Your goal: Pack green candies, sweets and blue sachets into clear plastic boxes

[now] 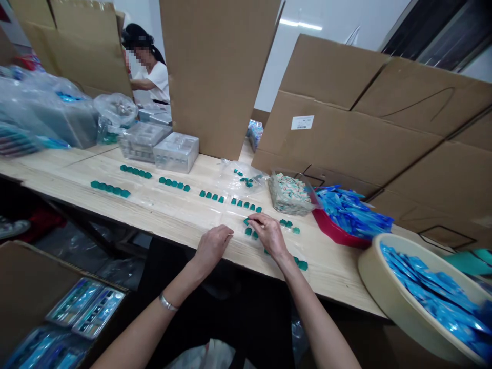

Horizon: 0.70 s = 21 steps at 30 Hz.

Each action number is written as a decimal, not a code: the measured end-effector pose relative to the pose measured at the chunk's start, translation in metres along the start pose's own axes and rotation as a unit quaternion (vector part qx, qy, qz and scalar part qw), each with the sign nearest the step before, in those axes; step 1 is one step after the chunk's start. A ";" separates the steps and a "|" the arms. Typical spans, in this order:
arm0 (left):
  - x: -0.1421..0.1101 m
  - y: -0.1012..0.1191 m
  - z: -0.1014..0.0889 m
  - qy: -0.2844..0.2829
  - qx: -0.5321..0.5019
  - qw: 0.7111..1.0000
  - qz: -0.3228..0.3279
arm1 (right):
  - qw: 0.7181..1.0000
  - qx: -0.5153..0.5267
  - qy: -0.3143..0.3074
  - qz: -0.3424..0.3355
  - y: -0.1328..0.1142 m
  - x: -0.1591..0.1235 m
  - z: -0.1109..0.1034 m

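My right hand [269, 234] is over the table, thumb and forefinger pinched at a small dark green block [246, 221]. Just below its fingertips, another green block [248, 231] lies on the wood, and further ones are partly hidden under the hand. To the left, my left hand [212, 247] hovers by the table's front edge with its fingers closed together; whatever is in them is too small to make out. Short rows of similar blocks run leftward: one row [246, 205] above my right hand, another row [211, 196], and several more toward the far left.
Behind the rows lies a clear bag [242, 179] with loose green blocks. A clear tub [290, 197] of small pieces, a red basin [334, 230] of blue packets and a cream basin [369, 271] stand right. Clear plastic boxes [177, 152] and cardboard [219, 77] line the back. A co-worker [156, 77] sits beyond.
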<state>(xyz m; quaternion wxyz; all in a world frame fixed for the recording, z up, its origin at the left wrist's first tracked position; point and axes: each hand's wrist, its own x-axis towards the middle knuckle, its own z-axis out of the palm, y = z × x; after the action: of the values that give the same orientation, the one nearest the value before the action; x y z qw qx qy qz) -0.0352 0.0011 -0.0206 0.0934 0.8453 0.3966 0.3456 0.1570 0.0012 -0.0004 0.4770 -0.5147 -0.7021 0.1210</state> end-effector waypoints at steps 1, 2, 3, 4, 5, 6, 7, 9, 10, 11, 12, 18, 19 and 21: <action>-0.002 -0.002 0.000 -0.021 0.020 1.000 -0.006 | 0.999 -0.020 -0.019 -0.020 0.004 0.000 0.002; -0.004 -0.003 0.000 -0.038 0.036 0.999 -0.012 | 0.998 -0.035 -0.037 -0.036 0.007 0.000 0.005; -0.005 -0.004 0.001 -0.052 0.047 0.997 -0.016 | 0.996 -0.048 -0.054 -0.048 0.010 -0.001 0.008; -0.005 -0.005 0.001 -0.065 0.055 0.996 -0.019 | 0.994 -0.057 -0.069 -0.056 0.013 -0.001 0.011; -0.005 -0.006 0.001 -0.073 0.059 0.995 -0.021 | 0.992 -0.066 -0.085 -0.062 0.015 -0.002 0.015; -0.005 -0.007 0.002 -0.080 0.061 0.995 -0.023 | 0.990 -0.074 -0.098 -0.067 0.017 -0.003 0.018; -0.004 -0.008 0.002 -0.085 0.058 0.994 -0.025 | 0.988 -0.084 -0.109 -0.070 0.019 -0.004 0.021; -0.003 -0.009 0.001 -0.088 0.033 0.995 -0.034 | 0.984 -0.101 -0.125 -0.077 0.022 -0.005 0.026; -0.002 -0.009 0.001 -0.083 0.004 0.996 -0.042 | 0.982 -0.109 -0.129 -0.080 0.024 -0.005 0.027; 0.000 -0.009 0.000 -0.068 -0.037 0.995 -0.058 | 0.981 -0.114 -0.132 -0.080 0.025 -0.005 0.027; 0.001 -0.009 -0.002 -0.047 -0.091 0.991 -0.086 | 0.981 -0.116 -0.134 -0.080 0.025 -0.005 0.027; 0.014 0.001 -0.016 0.035 -0.548 0.776 -0.311 | 0.995 -0.039 -0.066 -0.063 -0.005 -0.005 0.020; 0.017 0.002 -0.017 0.040 -0.591 0.740 -0.319 | 0.997 -0.012 -0.056 -0.057 -0.014 -0.005 0.020; 0.020 0.006 -0.018 0.049 -0.625 0.704 -0.333 | 0.997 0.029 -0.053 -0.047 -0.031 -0.005 0.022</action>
<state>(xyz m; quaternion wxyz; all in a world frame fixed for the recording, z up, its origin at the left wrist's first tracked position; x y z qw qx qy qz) -0.0344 0.0098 0.0062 0.6898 0.3880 0.3495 0.5016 0.1205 -0.0099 0.0063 0.4593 -0.4599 -0.7459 0.1456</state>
